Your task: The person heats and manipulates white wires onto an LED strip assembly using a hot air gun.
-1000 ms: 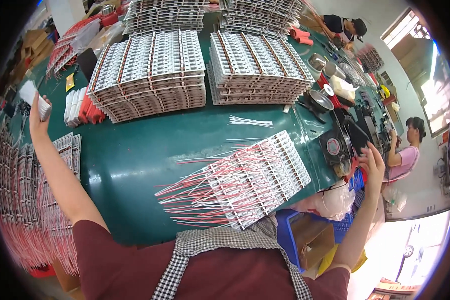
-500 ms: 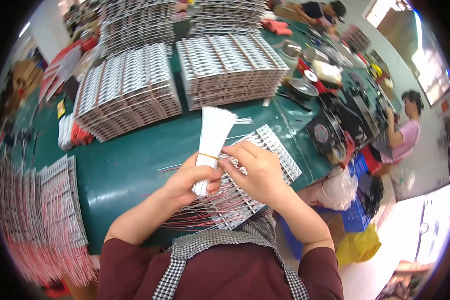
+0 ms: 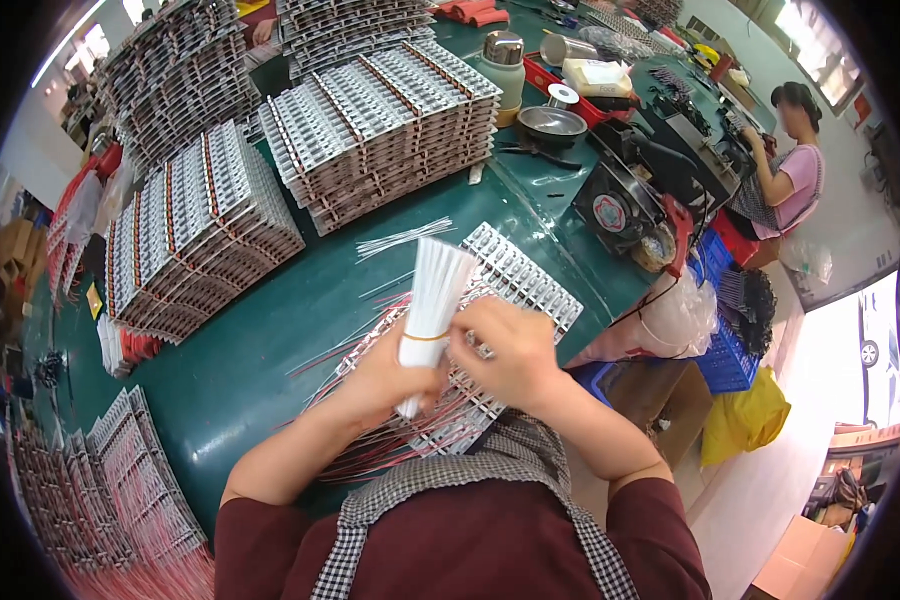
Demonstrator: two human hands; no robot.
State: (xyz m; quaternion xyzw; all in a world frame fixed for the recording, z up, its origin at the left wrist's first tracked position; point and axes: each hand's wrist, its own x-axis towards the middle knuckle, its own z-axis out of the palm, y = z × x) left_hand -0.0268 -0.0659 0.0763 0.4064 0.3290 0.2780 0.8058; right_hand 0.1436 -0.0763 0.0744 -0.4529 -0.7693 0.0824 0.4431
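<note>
My left hand is wrapped round the lower part of a bundle of thin white wires, which stands upright and fans out at its top. A tan rubber band circles the bundle just above my left fingers. At the band's right end, my right hand is closed in a pinch, its fingertips partly hidden. Beneath both hands lies a panel of small grey-white parts in rows, with red and white wires trailing from it. Several loose white wires rest on the green table beyond the bundle.
Tall stacks of similar panels line the far side. More wired panels hang over the left edge. At right are a metal bowl, a black machine with a fan and a blue crate. A co-worker sits farther right.
My view has turned to the right, so the stacks sit farther left. The bundle's top shows more separate strands now. Both hands remain at the bundle and the band.
</note>
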